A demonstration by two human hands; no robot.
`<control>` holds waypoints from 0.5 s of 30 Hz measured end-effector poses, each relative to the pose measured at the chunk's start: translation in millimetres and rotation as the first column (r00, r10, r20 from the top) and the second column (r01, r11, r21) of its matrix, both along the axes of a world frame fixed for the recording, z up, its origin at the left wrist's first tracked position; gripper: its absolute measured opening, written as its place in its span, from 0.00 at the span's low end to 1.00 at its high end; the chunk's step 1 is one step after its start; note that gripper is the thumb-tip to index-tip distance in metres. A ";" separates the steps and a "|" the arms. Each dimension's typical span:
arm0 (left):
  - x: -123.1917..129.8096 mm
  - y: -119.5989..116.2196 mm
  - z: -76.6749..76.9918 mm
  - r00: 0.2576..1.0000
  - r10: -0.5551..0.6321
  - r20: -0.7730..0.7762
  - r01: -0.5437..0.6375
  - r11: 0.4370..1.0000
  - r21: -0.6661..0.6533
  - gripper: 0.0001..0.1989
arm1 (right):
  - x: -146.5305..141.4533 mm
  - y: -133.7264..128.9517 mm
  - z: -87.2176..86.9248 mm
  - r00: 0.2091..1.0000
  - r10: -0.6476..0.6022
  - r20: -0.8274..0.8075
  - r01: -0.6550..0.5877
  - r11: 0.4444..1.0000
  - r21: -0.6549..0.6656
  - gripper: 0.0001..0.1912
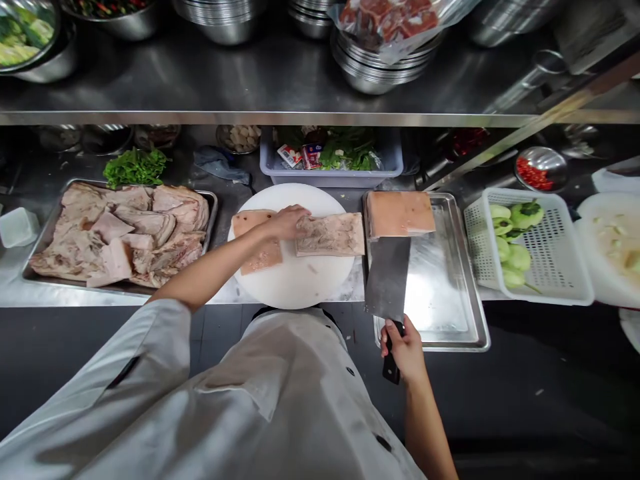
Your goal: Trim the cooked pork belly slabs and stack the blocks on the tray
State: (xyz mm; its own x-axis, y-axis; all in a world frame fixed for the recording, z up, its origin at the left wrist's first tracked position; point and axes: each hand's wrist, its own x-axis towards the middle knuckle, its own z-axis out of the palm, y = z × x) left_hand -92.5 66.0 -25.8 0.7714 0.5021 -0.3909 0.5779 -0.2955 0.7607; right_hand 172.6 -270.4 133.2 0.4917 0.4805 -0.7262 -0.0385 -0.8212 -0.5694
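Observation:
On the round white cutting board (320,283) lie a pinkish slab of meat (265,257) at the left and a paler slab (333,235) at the right. My left hand (290,222) reaches over the board, its fingertips at the left end of the paler slab; whether they grip it cannot be made out. My right hand (404,347) is closed round the black handle of a cleaver (387,277). The cleaver's broad blade lies over the left part of a metal tray (443,293), its far edge by a block of meat (400,212) with light brown skin.
A tray of meat pieces (85,233) stands at the left, with green herbs (136,167) behind it. A lilac bin (330,178) is behind the board. At the right is a white basket (555,250) of green vegetables. A steel shelf (275,93) with bowls spans the back.

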 end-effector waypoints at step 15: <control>155.3 34.5 -13.0 0.969 -0.108 -0.222 0.015 0.922 -0.386 0.42 | -1.9 -29.8 -28.0 0.975 0.037 -0.221 -0.032 0.999 0.025 0.21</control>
State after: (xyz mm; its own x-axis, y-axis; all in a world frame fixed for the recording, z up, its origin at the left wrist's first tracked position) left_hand 62.9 100.5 -38.8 0.6586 0.2346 -0.7150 0.7432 -0.0533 0.6670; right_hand 170.7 -300.2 105.3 0.3027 0.5111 -0.8045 -0.1371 -0.8120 -0.5674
